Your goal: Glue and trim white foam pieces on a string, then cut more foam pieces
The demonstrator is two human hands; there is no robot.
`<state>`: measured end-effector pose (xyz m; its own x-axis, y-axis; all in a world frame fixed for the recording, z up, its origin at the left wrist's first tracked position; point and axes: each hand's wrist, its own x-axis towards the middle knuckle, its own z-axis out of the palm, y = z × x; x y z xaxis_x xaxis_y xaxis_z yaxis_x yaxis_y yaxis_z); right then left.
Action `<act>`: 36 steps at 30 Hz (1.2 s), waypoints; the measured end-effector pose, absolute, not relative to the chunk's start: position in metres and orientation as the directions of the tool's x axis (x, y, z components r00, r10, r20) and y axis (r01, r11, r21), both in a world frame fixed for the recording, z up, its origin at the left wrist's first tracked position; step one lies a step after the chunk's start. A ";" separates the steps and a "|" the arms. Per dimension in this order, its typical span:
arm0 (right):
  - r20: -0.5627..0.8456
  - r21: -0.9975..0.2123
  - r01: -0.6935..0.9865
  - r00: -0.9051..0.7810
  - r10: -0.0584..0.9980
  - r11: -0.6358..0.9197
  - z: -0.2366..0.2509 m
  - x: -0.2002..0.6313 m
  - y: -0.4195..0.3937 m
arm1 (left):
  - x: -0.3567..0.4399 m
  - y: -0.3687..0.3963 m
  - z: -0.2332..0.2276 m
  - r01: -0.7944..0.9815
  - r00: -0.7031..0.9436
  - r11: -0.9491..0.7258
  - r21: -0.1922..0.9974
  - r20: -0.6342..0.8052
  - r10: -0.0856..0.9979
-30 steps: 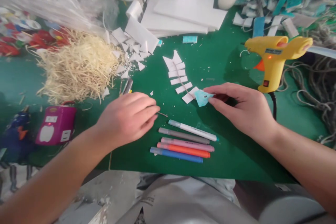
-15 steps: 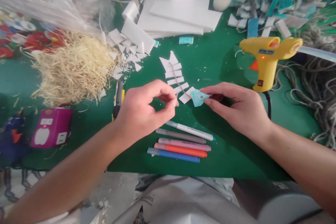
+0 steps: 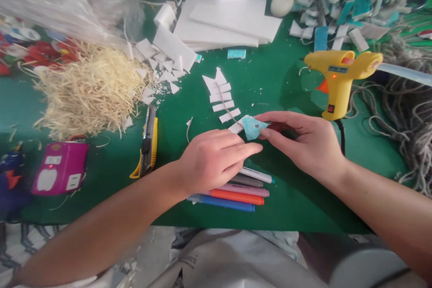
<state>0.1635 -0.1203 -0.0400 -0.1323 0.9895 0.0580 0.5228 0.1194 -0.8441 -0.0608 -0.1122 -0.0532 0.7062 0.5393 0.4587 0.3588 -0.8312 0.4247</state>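
Note:
My right hand point(image 3: 297, 139) pinches a small light-blue foam piece point(image 3: 251, 127) between thumb and fingers; the piece has a dark slot and a pointed end. It sits at the lower end of a grey cord point(image 3: 223, 96) lined with several white foam strips point(image 3: 221, 106), like a fish skeleton, with two pointed pieces point(image 3: 216, 78) at the top. My left hand point(image 3: 216, 157) hovers over the markers point(image 3: 236, 195), index finger stretched towards the blue piece but apart from it. Nothing shows in that hand; its thumb is hidden. A thin strand with a white tip point(image 3: 189, 125) lies left of it.
A yellow glue gun point(image 3: 337, 76) stands at right, near grey cord. A utility knife point(image 3: 148, 144) lies left, beside a magenta box point(image 3: 60, 166) and straw point(image 3: 91, 92). Behind are white foam sheets point(image 3: 229, 18), cut scraps point(image 3: 165, 65) and a foam-strip pile point(image 3: 351, 4).
My left hand has moved right and down, its pinch loosened into a stretched index finger. The thin strand now lies on the table. My right hand still holds the blue piece.

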 end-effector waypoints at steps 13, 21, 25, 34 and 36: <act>0.039 -0.871 0.478 -0.159 0.987 0.111 -0.041 0.164 -0.120 | -0.062 -0.109 -0.053 0.382 0.750 -0.896 0.227 0.491 0.444; 0.049 -0.847 0.513 -0.195 0.980 0.144 -0.042 0.165 -0.119 | -0.062 -0.107 -0.055 0.359 0.767 -0.908 0.217 0.485 0.419; 0.162 -0.807 0.532 -0.220 0.962 0.257 -0.041 0.166 -0.119 | -0.063 -0.108 -0.055 0.358 0.761 -0.903 0.237 0.487 0.429; 0.245 -0.721 0.580 -0.298 0.923 0.379 -0.042 0.167 -0.122 | -0.063 -0.121 -0.045 0.430 0.484 -0.627 0.649 0.421 0.767; 0.284 -0.701 0.573 -0.322 0.903 0.424 -0.042 0.166 -0.123 | -0.062 -0.121 -0.046 0.425 0.464 -0.582 0.693 0.385 0.798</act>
<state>0.1659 -0.1233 -0.0417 -0.3215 0.9033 0.2840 0.5728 0.4243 -0.7013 -0.0615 -0.1212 -0.0457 0.4638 0.7978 0.3853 0.4251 -0.5820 0.6933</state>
